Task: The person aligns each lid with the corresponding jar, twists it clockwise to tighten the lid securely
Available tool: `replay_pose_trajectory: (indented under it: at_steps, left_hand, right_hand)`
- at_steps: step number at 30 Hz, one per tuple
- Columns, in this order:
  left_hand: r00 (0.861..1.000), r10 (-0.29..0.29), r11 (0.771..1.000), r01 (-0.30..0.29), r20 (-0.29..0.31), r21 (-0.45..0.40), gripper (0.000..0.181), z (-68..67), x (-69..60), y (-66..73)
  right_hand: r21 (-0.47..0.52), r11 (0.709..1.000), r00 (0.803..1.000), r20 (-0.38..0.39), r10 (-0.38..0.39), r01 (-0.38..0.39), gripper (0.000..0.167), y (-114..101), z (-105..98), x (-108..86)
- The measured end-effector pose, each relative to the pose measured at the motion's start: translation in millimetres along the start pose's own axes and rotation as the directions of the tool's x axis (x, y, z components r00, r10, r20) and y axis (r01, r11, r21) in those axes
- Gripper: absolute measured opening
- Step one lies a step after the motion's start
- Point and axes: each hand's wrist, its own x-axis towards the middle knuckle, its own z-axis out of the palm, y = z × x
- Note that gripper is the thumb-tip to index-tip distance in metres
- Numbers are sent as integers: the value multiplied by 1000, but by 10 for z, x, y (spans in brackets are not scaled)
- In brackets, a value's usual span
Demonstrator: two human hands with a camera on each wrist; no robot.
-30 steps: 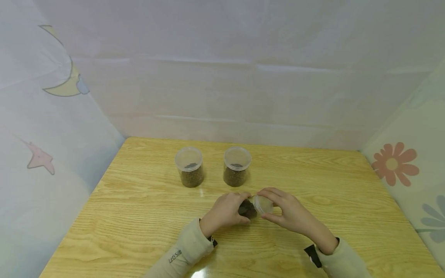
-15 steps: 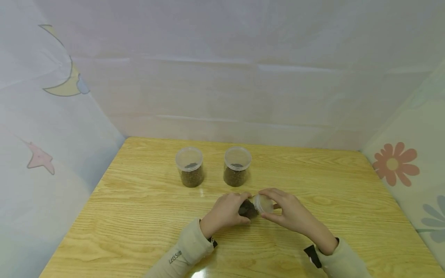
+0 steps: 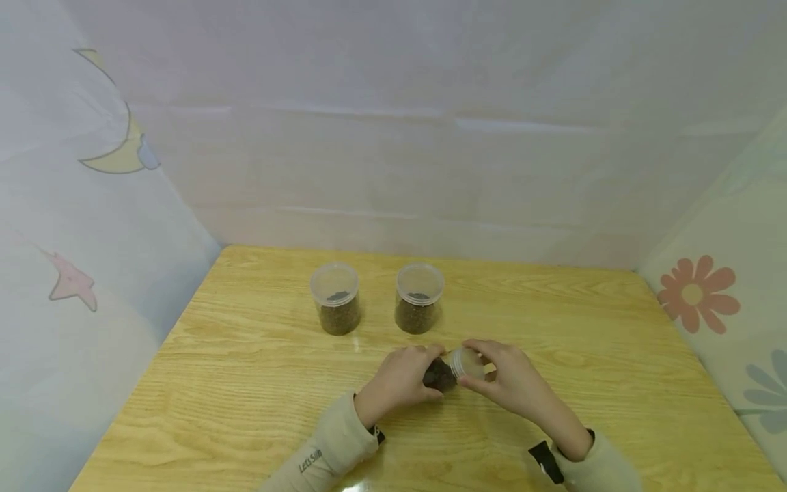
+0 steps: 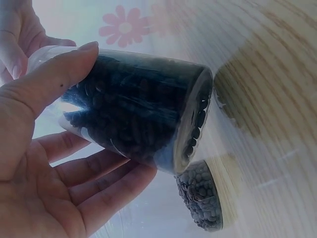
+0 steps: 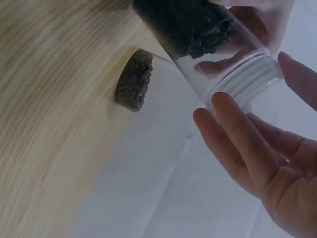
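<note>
A clear jar of dark, bean-like pieces is held tilted above the table, its lid end toward the right. Around its body curl the thumb and fingers of my left hand. My right hand holds the clear ridged lid at the jar's mouth, thumb and fingertips set around the rim. In the right wrist view, the lid sits on the jar and the dark pieces stop short of it. The left wrist view shows the jar's base facing away from the palm.
Two similar lidded jars stand upright behind the hands, a left one and a right one, both partly filled with dark pieces. They rest on a wood-grain table. Pale printed cloth surrounds the table's back and sides.
My right hand's fingers have shifted a little around the lid, and its wrist has moved slightly left. The left hand keeps its hold on the jar. The head view has tipped slightly.
</note>
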Motion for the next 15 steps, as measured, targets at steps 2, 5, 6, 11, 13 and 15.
replay_pose_trajectory:
  at_steps: [2,5,6,11,13,15]
  left_hand:
    - [1000,-4,1000,4,0,7,61,7,-2,5]
    - [1000,-10,1000,10,-3,21,62,18,-5,17]
    - [1000,-12,1000,12,-5,29,62,21,-5,20]
    - [1000,0,998,2,-25,55,62,33,-10,26]
    - [1000,5,998,-3,-30,62,62,38,-12,27]
    - [1000,4,998,-2,-31,65,62,46,-11,27]
  right_hand:
    - [-10,1000,1000,-7,16,-16,53,-15,-1,1]
    - [-35,999,999,-18,40,-41,53,-30,0,3]
    - [-44,998,998,-20,51,-52,53,-35,0,5]
    - [-69,992,994,-21,106,-107,49,-52,0,20]
    - [-77,990,993,-22,117,-119,47,-56,0,24]
    - [-85,989,992,-25,123,-124,46,-60,0,25]
